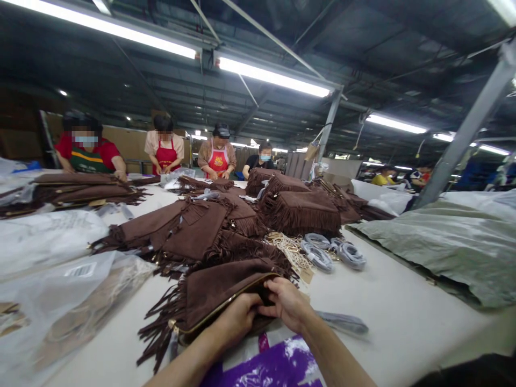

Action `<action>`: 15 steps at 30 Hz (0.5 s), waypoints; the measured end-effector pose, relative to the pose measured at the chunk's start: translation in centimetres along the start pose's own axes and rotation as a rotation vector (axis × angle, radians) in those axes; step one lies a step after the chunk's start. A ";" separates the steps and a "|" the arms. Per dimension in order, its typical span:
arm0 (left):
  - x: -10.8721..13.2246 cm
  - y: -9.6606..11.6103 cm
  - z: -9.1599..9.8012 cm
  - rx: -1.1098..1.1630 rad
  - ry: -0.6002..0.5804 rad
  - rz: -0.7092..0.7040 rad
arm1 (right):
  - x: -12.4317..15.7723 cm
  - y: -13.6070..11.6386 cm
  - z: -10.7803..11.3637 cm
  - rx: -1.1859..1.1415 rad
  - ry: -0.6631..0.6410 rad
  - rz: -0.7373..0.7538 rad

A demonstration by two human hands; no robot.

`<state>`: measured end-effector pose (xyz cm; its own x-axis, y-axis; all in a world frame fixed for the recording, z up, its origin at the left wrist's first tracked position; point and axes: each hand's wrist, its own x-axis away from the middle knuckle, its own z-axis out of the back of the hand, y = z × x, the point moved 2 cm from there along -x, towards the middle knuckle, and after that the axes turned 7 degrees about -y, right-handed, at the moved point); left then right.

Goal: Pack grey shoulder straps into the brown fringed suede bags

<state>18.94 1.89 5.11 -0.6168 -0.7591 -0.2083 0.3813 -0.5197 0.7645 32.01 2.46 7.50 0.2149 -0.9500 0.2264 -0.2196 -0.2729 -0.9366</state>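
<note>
A brown fringed bag (217, 282) lies on the white table in front of me, its gold zipper running along the near side and partly undone. My left hand (237, 318) reaches into the zipper opening, and its fingertips are hidden inside. At the right end of the opening, my right hand (288, 302) pinches the bag's edge with thumb and fingers. Beneath my forearms lies a shiny purple plastic package (270, 365). A grey plastic-wrapped strip (342, 322) rests just right of my right wrist.
More brown fringed bags (193, 228) are piled beyond, with a stack (302, 207) further right. Wrapped coils (318, 252) lie beside white string tags (292, 252). Clear plastic bags (80, 301) cover the left; a green-grey sheet (451, 247) covers the right. Several people work across the table.
</note>
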 end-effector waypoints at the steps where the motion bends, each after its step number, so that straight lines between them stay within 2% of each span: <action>1: -0.1 0.2 -0.1 -0.017 0.020 -0.020 | 0.2 -0.1 0.3 0.018 -0.011 -0.016; 5: -0.5 0.9 0.0 -0.047 0.121 -0.033 | 1.5 -0.8 0.8 0.129 -0.065 -0.009; 10: -0.6 1.7 0.7 -0.029 0.233 -0.026 | 3.4 -0.9 1.8 0.382 -0.007 0.137; 12: -0.5 1.9 0.7 -0.019 0.223 -0.040 | 3.8 -0.9 2.4 0.435 0.003 0.175; 15: -0.5 1.6 0.3 -0.011 0.119 -0.027 | 4.0 -0.8 3.1 0.485 0.014 0.186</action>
<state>19.63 1.57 6.66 -0.5406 -0.7860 -0.3001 0.3737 -0.5439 0.7514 36.03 -0.69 8.37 0.2005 -0.9786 0.0451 0.2142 -0.0011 -0.9768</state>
